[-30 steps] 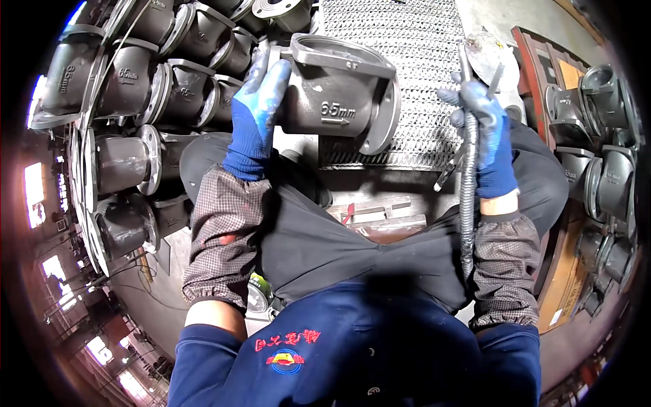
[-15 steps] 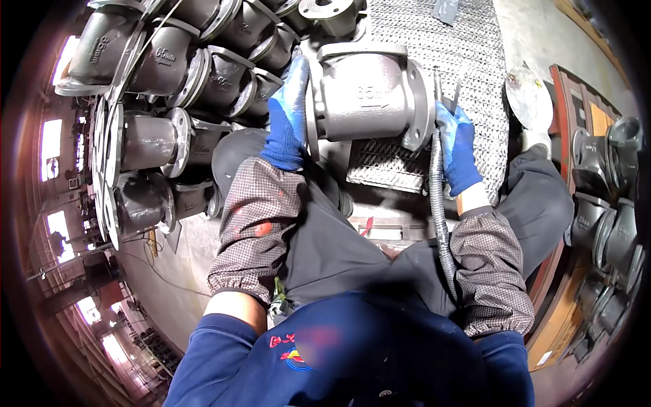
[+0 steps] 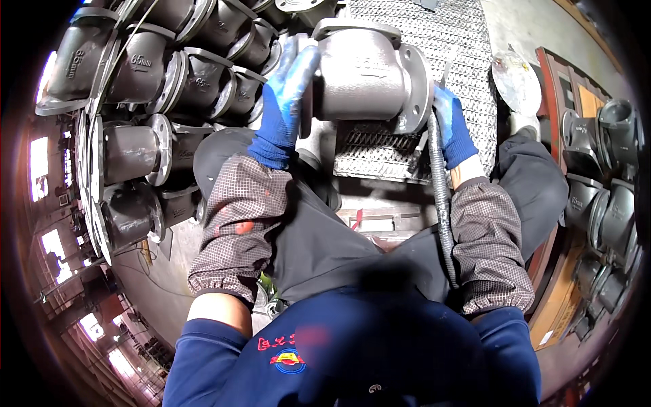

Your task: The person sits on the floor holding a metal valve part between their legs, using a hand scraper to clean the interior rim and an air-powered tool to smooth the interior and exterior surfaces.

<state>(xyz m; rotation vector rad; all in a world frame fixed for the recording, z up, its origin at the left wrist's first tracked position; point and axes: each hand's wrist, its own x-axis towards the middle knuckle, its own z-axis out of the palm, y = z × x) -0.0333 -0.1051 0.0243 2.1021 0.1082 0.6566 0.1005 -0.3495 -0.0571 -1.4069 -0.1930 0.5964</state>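
Observation:
A grey cast-metal valve body [image 3: 359, 78] with flanged ends lies on its side above the front of a mesh-patterned work surface [image 3: 468, 41], a raised arrow on its upper side. My left hand [image 3: 281, 105], in a blue coated glove, grips its left end flange, the fingers partly behind the rim. At the right flange, my gloved right hand [image 3: 453, 129] is closed around a slim tool at the end of a ribbed metal hose [image 3: 439, 193]. A thin dark tip [image 3: 448, 64] points away beyond the fingers; the tool's body is hidden in my hand.
Stacked grey valve bodies [image 3: 139, 71] crowd the left side, close to my left arm. On the right stand a red-framed rack [image 3: 553, 102] and more castings [image 3: 617, 230]. A round pale disc [image 3: 517, 83] sits beyond my right knee. The hose runs down along my right forearm.
The valve body has turned slightly, showing its right flange face more, and shifted a little away. My left hand's fingers have spread on the left flange. The view has shifted.

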